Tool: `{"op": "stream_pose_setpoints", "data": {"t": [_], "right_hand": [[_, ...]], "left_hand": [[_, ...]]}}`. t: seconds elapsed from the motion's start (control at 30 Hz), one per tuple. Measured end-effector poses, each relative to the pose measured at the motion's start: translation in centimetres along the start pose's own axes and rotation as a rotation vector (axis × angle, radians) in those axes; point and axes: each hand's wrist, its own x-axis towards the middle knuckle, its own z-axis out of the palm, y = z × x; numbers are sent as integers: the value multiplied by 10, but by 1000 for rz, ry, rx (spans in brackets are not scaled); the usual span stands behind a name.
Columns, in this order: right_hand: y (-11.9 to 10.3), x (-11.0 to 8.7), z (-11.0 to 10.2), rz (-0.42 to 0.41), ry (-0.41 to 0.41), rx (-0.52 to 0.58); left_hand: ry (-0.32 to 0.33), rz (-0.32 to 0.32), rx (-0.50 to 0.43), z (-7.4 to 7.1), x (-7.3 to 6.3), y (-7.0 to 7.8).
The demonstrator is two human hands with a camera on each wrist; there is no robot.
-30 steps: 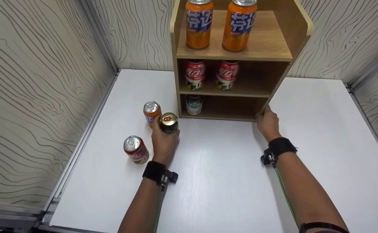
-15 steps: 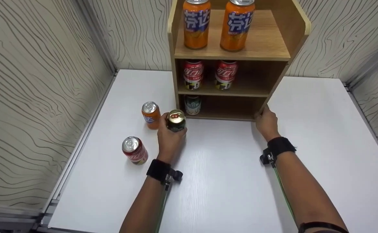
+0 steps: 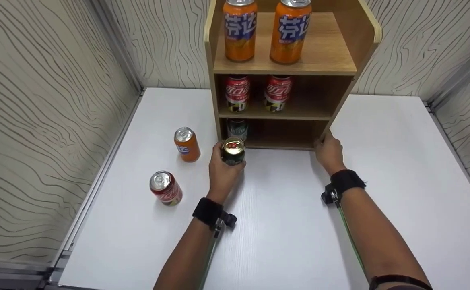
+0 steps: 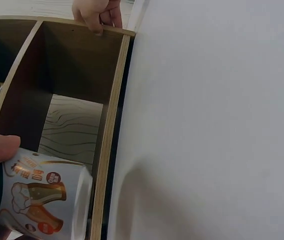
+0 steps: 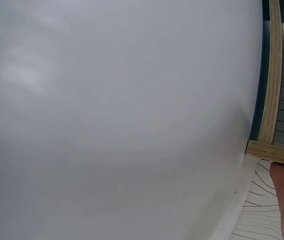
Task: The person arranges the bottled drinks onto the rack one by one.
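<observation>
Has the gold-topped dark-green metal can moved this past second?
Yes, rightward: the can has gone from left of the brown wooden shelf to in front of its bottom compartment.

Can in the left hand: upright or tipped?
Roughly upright: the green can, gripped by the left hand, shows its gold lid facing up in the head view.

What looked like a lab setting, line-patterned panels (image 3: 25, 121) stood behind and beside a white surface (image 3: 279, 233), grey metal rails (image 3: 118, 44) framed their corners, small wrist cameras (image 3: 230, 220) trailed thin green cables (image 3: 348, 233).
</observation>
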Motion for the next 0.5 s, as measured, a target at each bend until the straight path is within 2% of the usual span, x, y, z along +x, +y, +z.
{"op": "stream_pose_setpoints", "data": {"t": [0.2, 0.5], "right_hand": [[1, 1, 2, -27, 24, -7], [3, -1, 2, -6, 14, -9]], "left_hand": [[-17, 26, 6, 8, 1, 3], [-18, 49, 1, 27, 8, 9]]}}
